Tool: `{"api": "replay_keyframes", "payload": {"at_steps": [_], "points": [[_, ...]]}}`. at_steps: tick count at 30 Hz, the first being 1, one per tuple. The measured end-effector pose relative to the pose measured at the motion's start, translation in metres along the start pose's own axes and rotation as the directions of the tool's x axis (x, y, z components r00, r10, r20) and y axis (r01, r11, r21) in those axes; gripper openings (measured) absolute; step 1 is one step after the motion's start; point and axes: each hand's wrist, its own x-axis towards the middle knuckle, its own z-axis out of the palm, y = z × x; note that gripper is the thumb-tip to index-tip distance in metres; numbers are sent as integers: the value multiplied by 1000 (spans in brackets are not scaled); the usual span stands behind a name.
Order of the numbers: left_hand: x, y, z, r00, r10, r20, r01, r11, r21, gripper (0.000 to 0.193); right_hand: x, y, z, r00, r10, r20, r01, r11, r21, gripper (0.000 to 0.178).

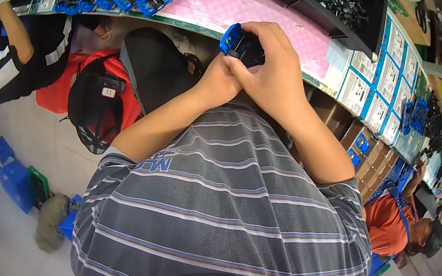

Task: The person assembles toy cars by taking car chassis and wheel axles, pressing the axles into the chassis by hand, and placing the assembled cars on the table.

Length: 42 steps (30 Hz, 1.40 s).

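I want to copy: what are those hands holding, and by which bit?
A blue-and-black part. The right hand grips its far and near edges. For the left hand, I can't tell: its fingers are hidden.

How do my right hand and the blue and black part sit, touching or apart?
Touching. The head view shows the right hand curled around the blue and black part, holding it between thumb and fingers.

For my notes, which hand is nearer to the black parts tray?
Right: the right hand is below the black parts tray in the picture, the left hand lower, farther left.
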Motion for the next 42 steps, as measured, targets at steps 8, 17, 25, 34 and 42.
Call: {"api": "replay_keyframes", "payload": {"at_steps": [8, 17, 25, 34, 42], "points": [[-24, 20, -39, 977, 101, -187, -131, 980, -152, 41, 13, 28, -21, 990, -97, -103, 90, 993, -75, 39], [-64, 87, -191, 695, 251, -673, -246, 963, 105, 35, -41, 164, -28, 929, 151, -337, -264, 910, -320, 14], [-57, 147, -445, 327, 365, -872, 126, 897, 423, 52, -34, 157, -22, 950, 134, -282, -244, 882, -404, 13], [6, 161, -532, 625, 42, -780, 518, 725, 454, 57, -30, 152, -20, 942, 152, -298, -270, 872, -408, 12], [29, 141, -548, 666, 369, -648, 391, 568, 725, 44, -37, 157, -24, 932, 147, -332, -263, 902, -341, 11]]}}
